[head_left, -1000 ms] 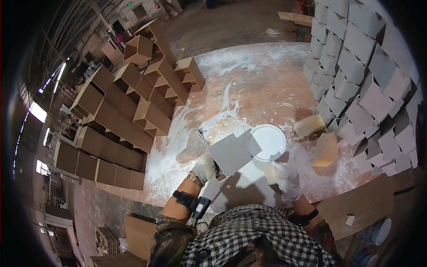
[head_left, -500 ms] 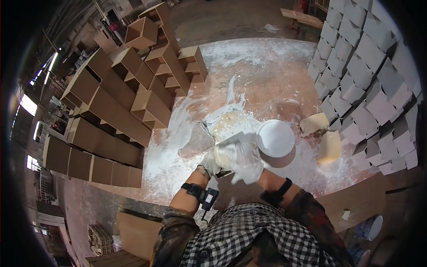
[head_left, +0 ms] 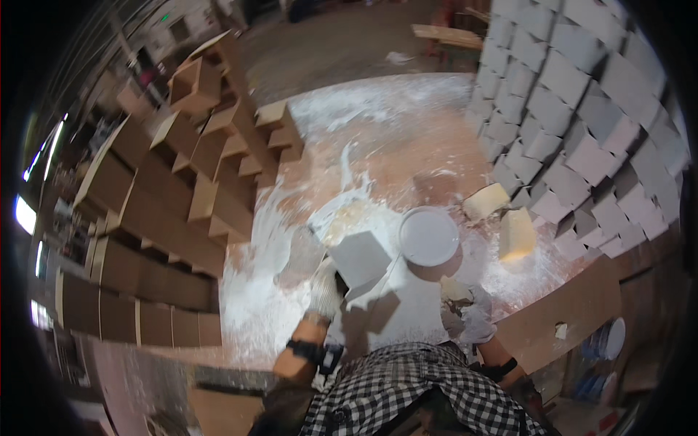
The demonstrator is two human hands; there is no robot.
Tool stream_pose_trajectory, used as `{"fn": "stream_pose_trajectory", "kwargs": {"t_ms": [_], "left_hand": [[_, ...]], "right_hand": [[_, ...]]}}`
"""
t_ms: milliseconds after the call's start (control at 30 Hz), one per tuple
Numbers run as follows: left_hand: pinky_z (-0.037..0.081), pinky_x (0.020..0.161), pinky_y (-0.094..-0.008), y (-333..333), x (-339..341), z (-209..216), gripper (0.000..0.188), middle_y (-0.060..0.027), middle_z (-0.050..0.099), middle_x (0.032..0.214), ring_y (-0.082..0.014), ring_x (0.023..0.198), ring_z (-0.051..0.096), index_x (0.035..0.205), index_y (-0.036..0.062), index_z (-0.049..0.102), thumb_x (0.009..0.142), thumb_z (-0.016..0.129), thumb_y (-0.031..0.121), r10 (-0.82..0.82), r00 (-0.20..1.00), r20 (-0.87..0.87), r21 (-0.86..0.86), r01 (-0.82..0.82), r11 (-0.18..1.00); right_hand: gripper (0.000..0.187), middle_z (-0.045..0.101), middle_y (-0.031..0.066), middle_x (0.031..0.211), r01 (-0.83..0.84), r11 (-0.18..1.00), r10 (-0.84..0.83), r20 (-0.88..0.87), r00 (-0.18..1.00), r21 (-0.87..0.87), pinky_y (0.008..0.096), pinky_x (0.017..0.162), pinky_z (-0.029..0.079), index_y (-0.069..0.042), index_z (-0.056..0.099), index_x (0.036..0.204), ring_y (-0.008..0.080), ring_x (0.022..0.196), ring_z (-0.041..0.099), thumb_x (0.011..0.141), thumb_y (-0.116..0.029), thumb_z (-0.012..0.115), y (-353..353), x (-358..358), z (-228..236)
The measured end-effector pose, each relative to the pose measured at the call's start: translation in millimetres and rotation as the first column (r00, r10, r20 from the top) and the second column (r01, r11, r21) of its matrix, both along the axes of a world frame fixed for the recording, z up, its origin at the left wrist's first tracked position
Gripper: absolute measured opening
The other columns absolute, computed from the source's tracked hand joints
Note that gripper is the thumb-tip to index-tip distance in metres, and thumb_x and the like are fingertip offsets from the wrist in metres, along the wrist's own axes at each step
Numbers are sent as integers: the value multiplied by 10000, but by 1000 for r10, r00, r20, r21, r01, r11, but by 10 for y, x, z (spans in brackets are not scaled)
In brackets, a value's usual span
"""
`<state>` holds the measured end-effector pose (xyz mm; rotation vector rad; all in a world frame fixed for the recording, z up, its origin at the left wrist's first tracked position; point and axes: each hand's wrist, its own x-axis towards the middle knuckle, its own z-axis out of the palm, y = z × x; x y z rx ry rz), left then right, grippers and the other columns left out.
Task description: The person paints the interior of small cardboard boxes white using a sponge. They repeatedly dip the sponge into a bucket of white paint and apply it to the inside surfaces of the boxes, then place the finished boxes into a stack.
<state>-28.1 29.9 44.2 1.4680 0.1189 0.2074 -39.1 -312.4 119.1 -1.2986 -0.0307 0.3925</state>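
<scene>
My left hand, in a whitish glove, grips the near left side of a small grey-white cardboard box. The box is tilted above the powdery white table, and its far side is turned up. To the right, near my apron, my gloved right hand is closed around a ragged beige sponge, blurred by motion. A white sheet lies between my hands. A greyish mesh-like cloth rests beside my left hand, and a round white tub stands beyond the sheet.
Two yellow sponge blocks lie right of the tub. Stacked brown open boxes wall off the left side, and stacked white boxes the right. A brown board and blue-white buckets are at the near right.
My right hand has moved off the box toward the near right, and the sponge now shows in it. The box in my left hand has come into view. The whole view has shifted.
</scene>
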Motion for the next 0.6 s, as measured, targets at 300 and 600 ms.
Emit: {"fn": "stream_pose_trajectory", "kwargs": {"t_ms": [300,600], "left_hand": [[452,881,-319,-329,-428,581,830,-150,641,1101,-255,983,600,1438,95,252,814,670,449,145,976,-163,696,9,718],[462,850,-307,-544,-332,1110,732,-136,646,1083,-235,970,599,1360,57,367,809,691,412,88,993,-76,632,-20,775]], "right_hand": [[286,630,120,1013,285,801,-186,234,954,-526,322,782,504,8,588,1061,196,900,620,775,-15,577,-97,-9,-16],[284,663,86,1001,405,476,352,591,725,-781,342,852,468,-69,649,1051,260,924,620,833,-229,561,-298,-329,-313]]}}
